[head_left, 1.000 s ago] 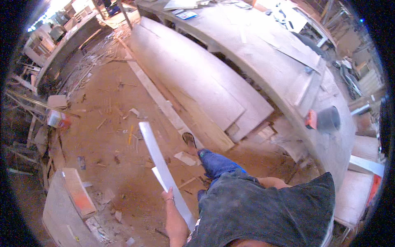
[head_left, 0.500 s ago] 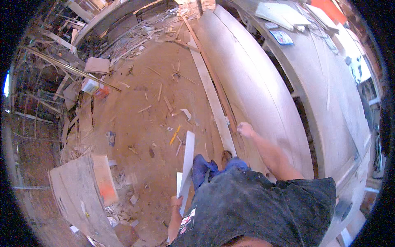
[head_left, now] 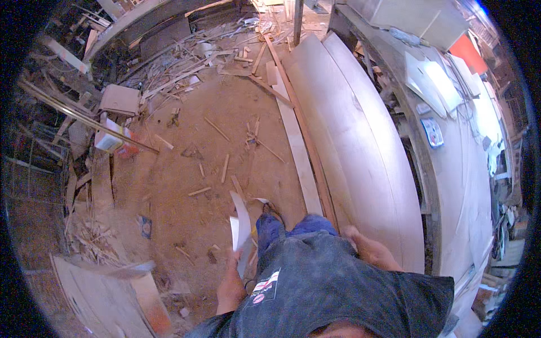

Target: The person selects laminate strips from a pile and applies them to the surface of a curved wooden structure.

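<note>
Pale strip of board [head_left: 241,225], thin and narrow, clamped in the left hand [head_left: 232,269] low at the person's left side, its far end tipped up over the sawdust floor [head_left: 186,169]. Right hand [head_left: 360,245] hangs free beside the hip, near the stacked plywood sheets [head_left: 360,146]; whether its fingers are curled or open cannot be told. Judged progress: strip picked up and in carry, not yet set down anywhere. Offcuts [head_left: 225,163] litter the floor; long plank [head_left: 298,152] lies beside the sheets.
</note>
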`<state>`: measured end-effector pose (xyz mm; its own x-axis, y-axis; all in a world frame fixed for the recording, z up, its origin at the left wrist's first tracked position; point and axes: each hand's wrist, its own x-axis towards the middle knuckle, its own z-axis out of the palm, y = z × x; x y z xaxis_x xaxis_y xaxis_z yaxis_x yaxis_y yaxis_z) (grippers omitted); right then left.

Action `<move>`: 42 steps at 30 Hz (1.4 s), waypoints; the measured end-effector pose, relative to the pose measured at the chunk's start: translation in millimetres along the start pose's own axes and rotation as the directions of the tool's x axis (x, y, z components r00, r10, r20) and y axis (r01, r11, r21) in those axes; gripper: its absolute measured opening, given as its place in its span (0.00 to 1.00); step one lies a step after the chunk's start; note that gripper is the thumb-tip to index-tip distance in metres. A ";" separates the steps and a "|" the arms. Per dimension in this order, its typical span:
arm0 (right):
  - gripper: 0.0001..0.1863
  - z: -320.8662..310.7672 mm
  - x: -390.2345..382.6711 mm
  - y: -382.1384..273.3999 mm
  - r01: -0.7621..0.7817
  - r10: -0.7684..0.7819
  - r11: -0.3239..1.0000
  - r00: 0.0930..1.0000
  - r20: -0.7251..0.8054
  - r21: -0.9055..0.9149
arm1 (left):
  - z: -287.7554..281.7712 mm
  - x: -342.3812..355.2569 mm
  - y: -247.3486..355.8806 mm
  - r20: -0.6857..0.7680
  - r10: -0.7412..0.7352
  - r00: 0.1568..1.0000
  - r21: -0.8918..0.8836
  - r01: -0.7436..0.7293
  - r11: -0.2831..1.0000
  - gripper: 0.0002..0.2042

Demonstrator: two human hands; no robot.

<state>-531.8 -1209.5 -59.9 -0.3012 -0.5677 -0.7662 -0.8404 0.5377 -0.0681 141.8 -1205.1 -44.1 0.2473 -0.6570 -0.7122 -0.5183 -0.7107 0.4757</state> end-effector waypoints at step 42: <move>0.25 -770.3 601.3 -977.3 -0.284 0.198 0.894 0.945 0.261 0.348 | -615.9 1216.6 1140.1 -0.183 0.428 0.885 0.406 -0.329 0.853 0.22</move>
<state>-238.7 -2556.5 38.2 -0.3333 -0.2668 -0.9043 -0.5086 0.8585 -0.0658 356.0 -2969.6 -50.3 0.1468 -0.9317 -0.3323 -0.8554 -0.2883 0.4303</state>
